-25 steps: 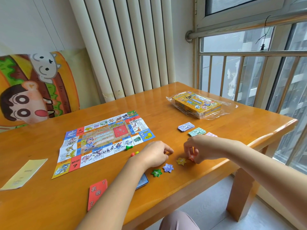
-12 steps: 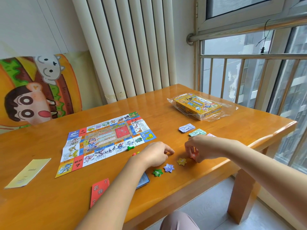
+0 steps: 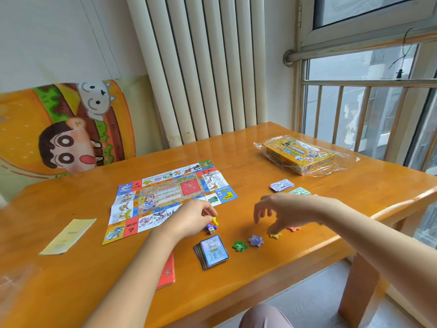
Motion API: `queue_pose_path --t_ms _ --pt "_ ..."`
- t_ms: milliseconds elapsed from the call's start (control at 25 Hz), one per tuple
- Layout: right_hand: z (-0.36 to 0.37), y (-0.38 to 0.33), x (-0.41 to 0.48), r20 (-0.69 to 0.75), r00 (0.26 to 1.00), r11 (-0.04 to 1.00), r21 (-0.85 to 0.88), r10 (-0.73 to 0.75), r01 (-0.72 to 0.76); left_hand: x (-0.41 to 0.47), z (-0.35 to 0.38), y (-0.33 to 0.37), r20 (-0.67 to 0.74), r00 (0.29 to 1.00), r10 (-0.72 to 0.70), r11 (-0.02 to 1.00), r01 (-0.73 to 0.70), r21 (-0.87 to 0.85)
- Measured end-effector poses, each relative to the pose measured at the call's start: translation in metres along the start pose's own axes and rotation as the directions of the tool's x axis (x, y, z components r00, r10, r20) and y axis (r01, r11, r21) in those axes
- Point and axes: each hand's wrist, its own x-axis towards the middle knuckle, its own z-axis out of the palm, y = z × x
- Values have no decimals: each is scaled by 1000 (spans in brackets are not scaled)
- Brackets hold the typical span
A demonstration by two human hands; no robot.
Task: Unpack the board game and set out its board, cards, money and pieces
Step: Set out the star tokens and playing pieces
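Note:
The paper game board [image 3: 172,197] lies flat in the middle of the table. My left hand [image 3: 191,218] rests at its near edge, fingers curled onto a small cluster of coloured pawns [image 3: 213,224] with a white die [image 3: 211,230] beside them. My right hand [image 3: 283,211] hovers with fingers spread, one fingertip on a yellow star token [image 3: 275,235]. An orange star [image 3: 294,228], a purple star [image 3: 255,240] and a green star [image 3: 239,246] lie in a row nearby. A blue card deck [image 3: 212,252] and a red card deck [image 3: 169,271] sit near the front edge.
Stacks of purple money [image 3: 281,185] and green money [image 3: 299,191] lie behind my right hand. The yellow game box [image 3: 298,153] sits on clear wrap at the far right. A yellow leaflet [image 3: 68,235] lies at the left. The table's front edge [image 3: 260,282] is close.
My right hand has opened and lifted; the orange star it held now lies on the table. My left hand shifted toward the board onto the pawns, uncovering the blue deck.

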Motion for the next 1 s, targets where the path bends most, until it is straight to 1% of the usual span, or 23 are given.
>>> queue_pose_path --t_ms 120,200,440,640,1000 --pt "10 -12 10 75 995 998 10 -70 70 -4 3 -8 -54 998 -22 1000 23 16" --pt "13 -15 14 102 992 997 2 -75 75 -5 3 -11 -80 996 -33 999 35 21" --pt "15 -16 15 113 990 996 6 -86 85 -6 1 -25 -114 986 -119 990 127 61" --pt "14 -13 16 118 991 997 -24 -65 68 -11 2 -36 -75 985 -157 985 161 63" --pt "9 -12 18 151 987 997 -38 -57 64 -13 -1 -43 -10 990 -143 988 144 55"
